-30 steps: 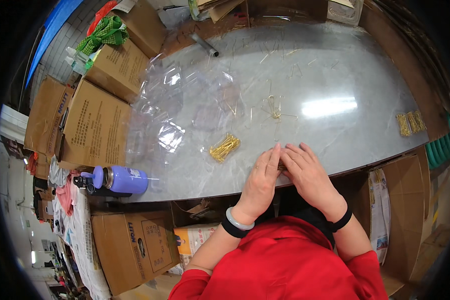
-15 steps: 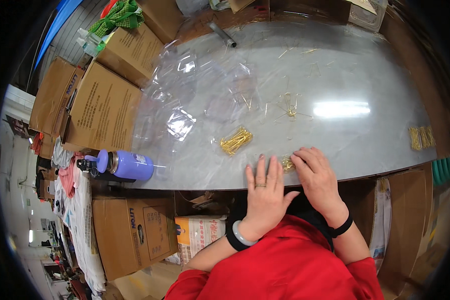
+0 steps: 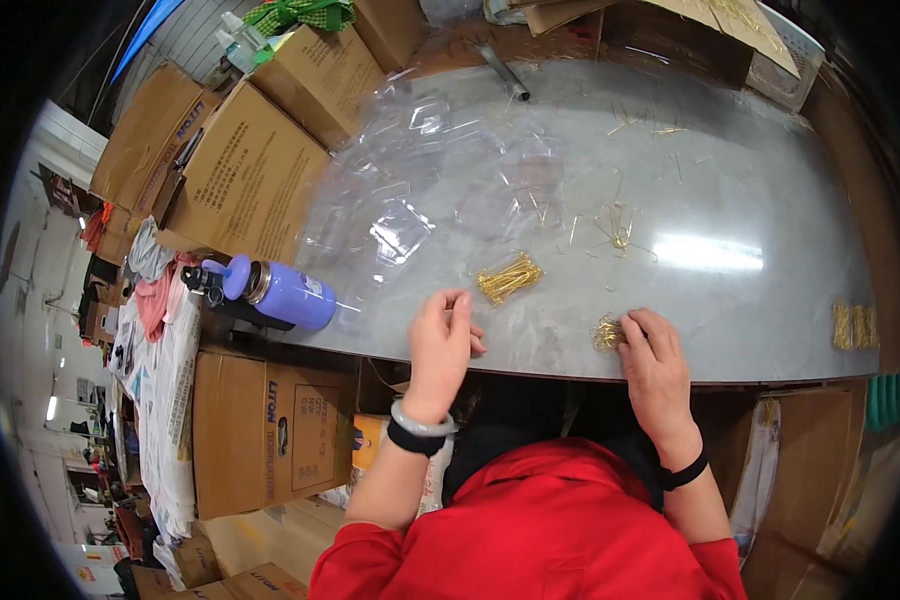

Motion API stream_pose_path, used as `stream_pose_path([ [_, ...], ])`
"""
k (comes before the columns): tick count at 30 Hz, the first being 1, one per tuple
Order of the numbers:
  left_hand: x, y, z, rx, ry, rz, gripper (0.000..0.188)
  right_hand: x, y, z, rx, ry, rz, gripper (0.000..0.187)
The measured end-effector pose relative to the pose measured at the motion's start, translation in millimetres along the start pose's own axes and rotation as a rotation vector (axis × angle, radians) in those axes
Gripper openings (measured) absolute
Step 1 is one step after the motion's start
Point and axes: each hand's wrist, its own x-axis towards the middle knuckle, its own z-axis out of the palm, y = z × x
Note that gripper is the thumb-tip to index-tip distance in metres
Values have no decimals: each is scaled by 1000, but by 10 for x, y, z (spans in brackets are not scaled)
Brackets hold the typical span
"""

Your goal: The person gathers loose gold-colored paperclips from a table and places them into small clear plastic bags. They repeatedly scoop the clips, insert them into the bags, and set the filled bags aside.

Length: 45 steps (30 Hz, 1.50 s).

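Left hand [image 3: 441,340] with fingers curled near the worktop [image 3: 770,325] edge, hold unclear, right hand [image 3: 656,362] touching a small gold wire bundle [image 3: 605,333], grip unclear, larger gold bundle [image 3: 510,278] farther in.

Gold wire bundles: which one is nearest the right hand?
The clump just left of the right hand; the bundle further left and the far-right row lie well apart.

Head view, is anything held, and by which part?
The right hand touches the small gold bundle at its right side; whether gripping is unclear. The left hand shows nothing held.
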Motion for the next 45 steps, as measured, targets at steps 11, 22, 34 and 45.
stream_pose_path([
  [11, 61, -131, 31, -202, -188, -61, 24, 3, 18, -64, 42, -18, 64, 22],
  [22, -784, -344, 131, -568, -718, -495, 13, 96, -109, 45, 2, -32, 40, 22],
  [34, -789, -430, 311, -636, -644, -457, 15, -194, -389, -126, 82, -219, -38, 30],
  [45, -741, -96, 252, -437, -600, -99, 14, -153, -471, -184, 124, -59, -55, 33],
])
